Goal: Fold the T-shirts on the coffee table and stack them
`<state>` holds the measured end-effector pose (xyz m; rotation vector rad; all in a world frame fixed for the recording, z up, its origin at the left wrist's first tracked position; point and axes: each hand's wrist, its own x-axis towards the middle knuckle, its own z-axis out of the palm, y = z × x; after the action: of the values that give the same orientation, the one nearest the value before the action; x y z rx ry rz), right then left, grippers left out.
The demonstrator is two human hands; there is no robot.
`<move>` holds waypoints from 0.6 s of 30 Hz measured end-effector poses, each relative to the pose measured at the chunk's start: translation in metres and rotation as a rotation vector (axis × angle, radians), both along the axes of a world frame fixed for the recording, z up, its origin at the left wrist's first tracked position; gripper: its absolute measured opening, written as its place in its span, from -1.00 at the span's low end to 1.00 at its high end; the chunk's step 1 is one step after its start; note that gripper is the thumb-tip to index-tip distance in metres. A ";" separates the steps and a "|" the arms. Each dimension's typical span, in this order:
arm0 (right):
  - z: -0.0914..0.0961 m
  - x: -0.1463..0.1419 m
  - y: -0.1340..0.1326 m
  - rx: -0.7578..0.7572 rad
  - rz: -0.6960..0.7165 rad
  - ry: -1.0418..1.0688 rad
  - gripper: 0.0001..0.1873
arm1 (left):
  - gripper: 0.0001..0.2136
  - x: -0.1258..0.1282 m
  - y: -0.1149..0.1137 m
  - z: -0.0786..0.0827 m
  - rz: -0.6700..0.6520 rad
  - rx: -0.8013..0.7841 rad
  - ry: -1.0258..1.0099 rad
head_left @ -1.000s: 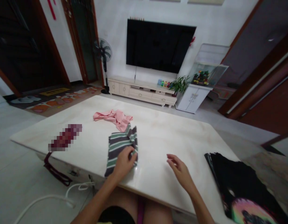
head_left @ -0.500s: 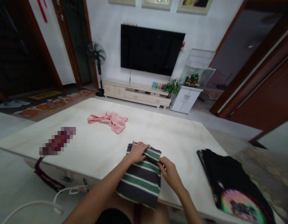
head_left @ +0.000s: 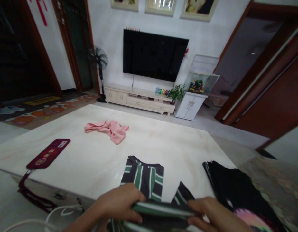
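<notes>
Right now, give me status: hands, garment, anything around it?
Left hand and right hand both gripping striped garment at table's near edge. Black shirt lies right of it, pink cloth beyond, phone far left.

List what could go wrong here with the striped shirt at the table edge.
1. The striped shirt is gripped by the left hand and right hand right at the table edge; loose cloth may slide off.
2. The phone lies near the left edge with its strap hanging; a snag might drag it off.
</notes>
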<state>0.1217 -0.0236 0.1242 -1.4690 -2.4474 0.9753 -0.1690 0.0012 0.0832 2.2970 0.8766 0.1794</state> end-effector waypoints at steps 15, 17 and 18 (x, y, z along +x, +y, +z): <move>0.080 0.040 0.053 1.361 -0.931 -0.127 -0.51 | -0.74 -0.018 0.101 0.125 0.718 1.003 -0.655; 0.029 0.049 0.031 1.315 -0.954 -0.201 -0.54 | -0.72 -0.018 0.080 0.091 0.563 0.805 -0.625; -0.001 0.055 0.019 1.274 -0.949 -0.231 -0.56 | -0.72 -0.018 0.070 0.069 0.489 0.676 -0.585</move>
<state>0.1762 -0.0050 0.1230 -1.7405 -1.3993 -0.8064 -0.1871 0.0709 0.1526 2.3197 1.1456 1.4694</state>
